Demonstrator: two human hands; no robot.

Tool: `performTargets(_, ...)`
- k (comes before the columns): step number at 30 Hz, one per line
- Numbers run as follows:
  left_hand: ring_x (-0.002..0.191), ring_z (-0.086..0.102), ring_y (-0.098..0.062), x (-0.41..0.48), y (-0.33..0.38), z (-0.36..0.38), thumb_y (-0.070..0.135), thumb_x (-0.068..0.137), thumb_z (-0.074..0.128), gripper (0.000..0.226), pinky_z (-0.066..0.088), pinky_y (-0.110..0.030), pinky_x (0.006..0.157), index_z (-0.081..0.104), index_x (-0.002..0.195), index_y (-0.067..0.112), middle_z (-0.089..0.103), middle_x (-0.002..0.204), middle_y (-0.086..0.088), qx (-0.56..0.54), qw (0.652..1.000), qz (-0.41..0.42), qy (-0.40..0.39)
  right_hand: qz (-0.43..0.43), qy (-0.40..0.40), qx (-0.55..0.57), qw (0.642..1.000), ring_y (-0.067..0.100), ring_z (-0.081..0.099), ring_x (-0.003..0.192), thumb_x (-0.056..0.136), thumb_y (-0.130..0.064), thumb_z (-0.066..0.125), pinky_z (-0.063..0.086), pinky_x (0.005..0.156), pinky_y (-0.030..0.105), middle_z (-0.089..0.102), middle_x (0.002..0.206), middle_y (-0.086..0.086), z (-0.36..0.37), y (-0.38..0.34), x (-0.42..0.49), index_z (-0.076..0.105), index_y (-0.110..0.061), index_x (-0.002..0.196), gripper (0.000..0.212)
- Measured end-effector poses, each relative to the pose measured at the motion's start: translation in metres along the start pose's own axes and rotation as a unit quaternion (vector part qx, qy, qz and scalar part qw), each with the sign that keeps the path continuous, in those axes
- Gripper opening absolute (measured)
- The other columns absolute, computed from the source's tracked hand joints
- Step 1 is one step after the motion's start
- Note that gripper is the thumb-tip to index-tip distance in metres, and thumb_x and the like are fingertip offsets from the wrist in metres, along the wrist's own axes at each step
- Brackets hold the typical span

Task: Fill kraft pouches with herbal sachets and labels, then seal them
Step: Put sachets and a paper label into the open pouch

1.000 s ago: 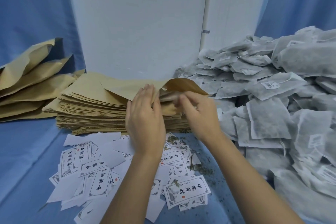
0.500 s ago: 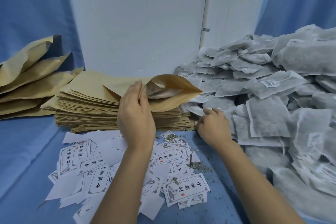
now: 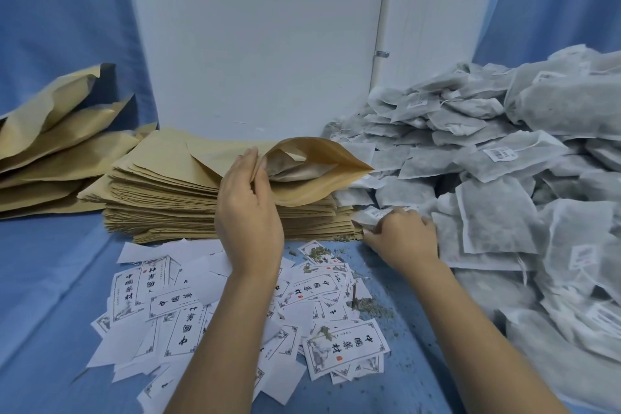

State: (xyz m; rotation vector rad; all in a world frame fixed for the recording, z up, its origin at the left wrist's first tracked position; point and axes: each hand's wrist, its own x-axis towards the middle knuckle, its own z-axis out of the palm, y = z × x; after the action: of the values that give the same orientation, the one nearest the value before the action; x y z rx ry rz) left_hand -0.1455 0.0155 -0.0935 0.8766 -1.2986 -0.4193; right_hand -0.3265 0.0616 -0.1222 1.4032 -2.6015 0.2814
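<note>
kraft pouch [image 3: 319, 186] gaping in left hand [image 3: 250, 212], sachet [image 3: 289, 170] inside

Left hand [image 3: 250, 212] pinches upright; right hand [image 3: 403, 235] grips low, fingers curled.

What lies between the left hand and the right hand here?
Head view: between the left hand and right hand sit the corner of the kraft pouch stack and, nearer, a label strewn with herb crumbs on blue cloth.

Blue cloth [image 3: 50, 279] — pouches [image 3: 161, 198], labels [image 3: 342, 346], sachets [image 3: 497, 212]
</note>
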Motion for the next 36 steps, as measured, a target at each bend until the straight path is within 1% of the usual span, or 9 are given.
performTargets(6,0.115,0.057,-0.014,0.003,0.000,0.000,0.024,0.098,0.049,0.032,0.037,-0.008,0.093,0.063,0.122,0.008,0.065,0.120,-0.004,-0.033,0.999,-0.013,0.021,-0.039,-0.021,0.005,0.999,0.028,0.048,0.110,0.083,-0.031,0.065,0.037,0.090,0.032,0.050,0.120,0.009,0.008,-0.001,0.002,0.064,-0.008,0.106,0.032)
performTargets(9,0.116,0.056,-0.014,0.003,-0.001,0.000,0.024,0.098,0.049,0.032,0.038,-0.011,0.095,0.062,0.122,0.008,0.064,0.121,-0.004,-0.033,0.999,-0.013,0.020,-0.032,-0.003,0.035,0.999,0.030,0.053,0.096,0.083,-0.015,0.062,0.036,0.073,0.030,0.053,0.109,0.011,0.009,-0.003,0.000,0.058,-0.005,0.084,0.011)
performTargets(12,0.117,0.056,-0.013,0.004,-0.001,0.000,0.024,0.098,0.049,0.032,0.036,-0.006,0.094,0.062,0.123,0.008,0.064,0.122,-0.004,-0.033,0.999,-0.014,0.015,0.000,0.011,0.067,0.998,0.029,0.044,0.074,0.082,-0.003,0.056,0.033,0.063,0.029,0.047,0.077,0.008,0.008,-0.003,0.000,0.033,-0.009,0.059,0.033)
performTargets(17,0.116,0.056,-0.014,0.005,-0.002,-0.001,0.023,0.099,0.048,0.032,0.037,-0.007,0.094,0.062,0.122,0.008,0.064,0.121,-0.004,-0.036,0.999,-0.012,0.021,0.000,0.153,0.093,0.984,0.025,0.040,0.062,0.086,-0.024,0.052,0.023,0.050,0.031,0.050,0.070,0.006,-0.002,-0.008,-0.001,0.046,-0.008,0.063,0.028)
performTargets(20,0.115,0.057,-0.014,0.005,-0.002,-0.001,0.023,0.099,0.048,0.031,0.039,-0.014,0.096,0.063,0.122,0.008,0.065,0.120,-0.005,-0.036,0.999,-0.008,0.023,0.030,0.276,0.250,0.927,0.019,0.045,0.063,0.084,-0.030,0.048,0.025,0.052,0.028,0.056,0.072,-0.002,-0.017,-0.016,-0.004,0.058,-0.015,0.074,0.021)
performTargets(24,0.114,0.058,-0.015,0.006,-0.001,-0.001,0.023,0.099,0.048,0.031,0.040,-0.014,0.096,0.063,0.120,0.007,0.065,0.119,-0.005,-0.041,0.999,-0.008,0.029,0.084,0.246,0.523,0.812,0.011,0.038,0.055,0.076,-0.030,0.046,0.026,0.052,0.031,0.045,0.051,-0.012,-0.028,-0.024,-0.003,0.043,-0.024,0.054,0.023)
performTargets(28,0.113,0.058,-0.013,0.005,-0.002,-0.001,0.024,0.099,0.048,0.031,0.038,-0.008,0.092,0.064,0.120,0.008,0.065,0.119,-0.003,-0.042,0.999,-0.012,0.028,0.116,0.131,0.450,0.876,0.022,0.041,0.067,0.086,-0.027,0.042,0.027,0.054,0.032,0.044,0.063,-0.003,-0.016,-0.017,0.002,0.035,-0.018,0.060,0.028)
performTargets(33,0.111,0.059,-0.015,0.005,-0.004,0.000,0.024,0.099,0.047,0.031,0.038,-0.008,0.091,0.064,0.119,0.008,0.066,0.117,-0.004,-0.032,0.999,-0.002,0.026,0.106,0.024,0.340,0.934,0.023,0.044,0.086,0.082,-0.062,0.052,0.032,0.072,0.034,0.052,0.094,0.003,-0.014,-0.011,0.002,0.037,-0.013,0.118,0.062)
performTargets(36,0.111,0.059,-0.015,0.005,-0.005,0.000,0.024,0.099,0.047,0.031,0.037,-0.007,0.090,0.064,0.119,0.007,0.066,0.117,-0.004,-0.024,0.999,0.002,0.023,0.060,-0.031,0.266,0.962,0.022,0.048,0.086,0.074,-0.054,0.064,0.035,0.063,0.030,0.061,0.100,0.003,-0.017,-0.007,0.001,0.049,-0.016,0.112,0.056)
